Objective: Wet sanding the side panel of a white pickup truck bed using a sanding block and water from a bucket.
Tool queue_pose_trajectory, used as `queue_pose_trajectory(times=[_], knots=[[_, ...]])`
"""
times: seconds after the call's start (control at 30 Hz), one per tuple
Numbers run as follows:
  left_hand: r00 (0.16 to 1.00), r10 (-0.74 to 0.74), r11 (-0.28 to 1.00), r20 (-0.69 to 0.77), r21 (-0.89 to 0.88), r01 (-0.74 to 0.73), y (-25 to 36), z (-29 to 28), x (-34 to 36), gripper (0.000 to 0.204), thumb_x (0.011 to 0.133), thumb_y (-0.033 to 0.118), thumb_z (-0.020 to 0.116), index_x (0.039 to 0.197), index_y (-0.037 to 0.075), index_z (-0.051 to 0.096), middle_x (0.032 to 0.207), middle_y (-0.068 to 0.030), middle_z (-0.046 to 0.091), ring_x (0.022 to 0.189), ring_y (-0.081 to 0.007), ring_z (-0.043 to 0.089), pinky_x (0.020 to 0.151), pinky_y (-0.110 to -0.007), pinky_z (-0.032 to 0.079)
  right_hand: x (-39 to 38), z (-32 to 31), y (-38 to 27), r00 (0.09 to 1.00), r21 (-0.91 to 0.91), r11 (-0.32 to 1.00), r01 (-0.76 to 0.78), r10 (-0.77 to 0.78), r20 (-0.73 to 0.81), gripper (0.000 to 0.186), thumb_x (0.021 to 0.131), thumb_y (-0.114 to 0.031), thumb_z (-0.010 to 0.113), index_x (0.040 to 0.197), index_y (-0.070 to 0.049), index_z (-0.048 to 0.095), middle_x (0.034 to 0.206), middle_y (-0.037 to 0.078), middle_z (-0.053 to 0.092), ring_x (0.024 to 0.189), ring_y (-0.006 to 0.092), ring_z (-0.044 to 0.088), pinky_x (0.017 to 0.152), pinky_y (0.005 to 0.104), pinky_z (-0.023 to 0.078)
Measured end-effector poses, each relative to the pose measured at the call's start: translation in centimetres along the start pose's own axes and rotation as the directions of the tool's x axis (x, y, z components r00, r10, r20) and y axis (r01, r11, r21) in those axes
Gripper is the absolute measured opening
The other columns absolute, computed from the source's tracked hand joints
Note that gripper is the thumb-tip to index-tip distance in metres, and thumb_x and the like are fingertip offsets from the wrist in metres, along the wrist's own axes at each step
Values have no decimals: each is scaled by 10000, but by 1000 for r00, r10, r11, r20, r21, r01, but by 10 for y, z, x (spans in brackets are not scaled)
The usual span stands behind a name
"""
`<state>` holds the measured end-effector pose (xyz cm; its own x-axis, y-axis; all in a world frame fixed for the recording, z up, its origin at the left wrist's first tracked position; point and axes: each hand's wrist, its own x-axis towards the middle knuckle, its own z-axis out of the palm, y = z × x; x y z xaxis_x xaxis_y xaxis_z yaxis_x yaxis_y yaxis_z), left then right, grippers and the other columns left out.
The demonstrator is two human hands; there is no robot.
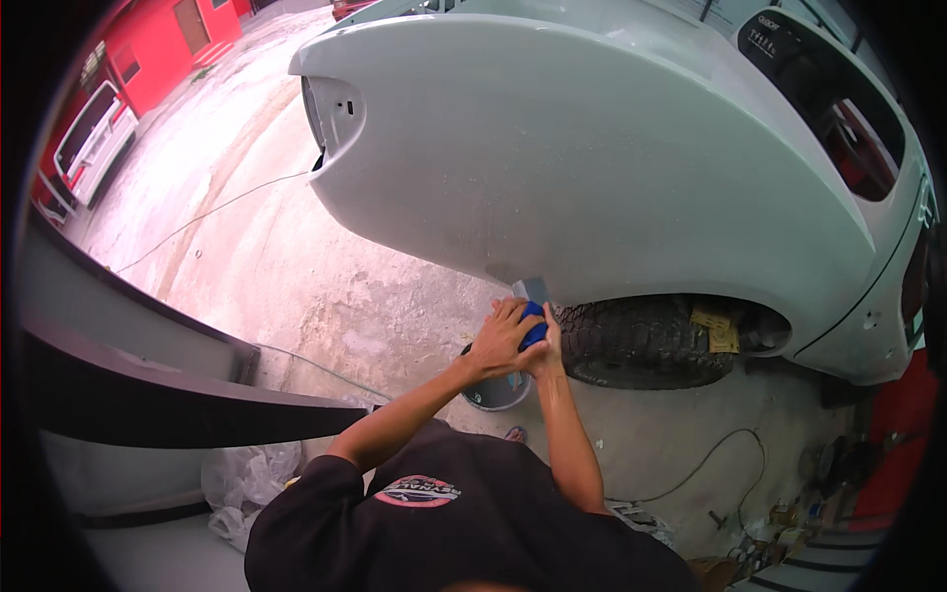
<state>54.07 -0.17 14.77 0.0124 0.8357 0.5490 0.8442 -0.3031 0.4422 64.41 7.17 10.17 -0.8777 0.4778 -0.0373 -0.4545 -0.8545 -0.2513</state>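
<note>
My left hand [498, 340] and my right hand [547, 350] are closed together around a blue block [536, 326], with a grey sheet [533, 288] sticking up beyond it, near the lower edge of the white car body panel [572, 168]. Below my hands is a bucket [493, 395] with grey contents, partly hidden by them. The tyre [631, 350] sits just to the right in the wheel arch, with a yellowish piece of card [720, 333] against it.
A grey panel with a dark strip [178, 395] is close on my left, beside crumpled plastic [247, 474]. A hose [750, 464] and clutter [779, 523] lie at lower right. A white vehicle [99, 143] stands by a red wall [148, 49] at upper left.
</note>
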Motion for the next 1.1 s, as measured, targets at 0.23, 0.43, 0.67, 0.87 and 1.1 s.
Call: queue_pose_trajectory(times=[0.23, 0.43, 0.67, 0.87, 1.1], knots=[[884, -387, 851, 263, -267, 452, 13, 22, -65, 580, 912, 412, 662, 1392, 101, 569, 1315, -220, 594, 1254, -382, 519, 1083, -438, 405, -71, -34, -1, 811, -227, 893, -388, 214, -544, 424, 999, -517, 502, 1122, -123, 602, 889, 78, 668, 713, 231, 685, 510, 333, 535], [570, -814, 537, -107, -513, 670, 1, 25, -82, 478, 850, 259, 774, 1280, 83, 660, 1280, -132, 654, 1050, -196, 622, 850, -367, 544, -54, -57, 1, 759, -284, 729, -623, 474, -447, 353, 968, -446, 581, 1072, -109, 612, 766, 78, 643, 607, 198, 638, 438, 292, 461], [459, -626, 314, 630, -335, 888, -37, -45, -86, 491, 967, 508, 630, 1086, 48, 753, 900, -32, 712, 842, -119, 605, 789, -297, 483, -15, -28, 5, 629, -485, 403, -776, 550, -550, 407, 903, -442, 684, 1063, -73, 629, 807, 65, 658, 600, 170, 647, 459, 285, 498], [481, -479, -23, 734, -558, 829, -80, -28, -106, 584, 1021, 471, 551, 1284, -47, 610, 1266, -149, 645, 1174, -235, 592, 982, -399, 519, 12, -26, 11, 636, -423, 482, -767, 485, -600, 473, 917, -504, 666, 1114, -77, 623, 835, 84, 668, 600, 179, 649, 466, 277, 500], [527, -234, -448, 817, -572, 687, -85, 6, -125, 604, 1038, 483, 488, 1421, 16, 495, 1431, -144, 506, 1297, -284, 503, 957, -553, 558, 15, -78, -8, 599, -581, 215, -785, 503, -623, 428, 969, -437, 634, 1143, -47, 632, 954, 110, 699, 778, 180, 696, 577, 294, 549]])
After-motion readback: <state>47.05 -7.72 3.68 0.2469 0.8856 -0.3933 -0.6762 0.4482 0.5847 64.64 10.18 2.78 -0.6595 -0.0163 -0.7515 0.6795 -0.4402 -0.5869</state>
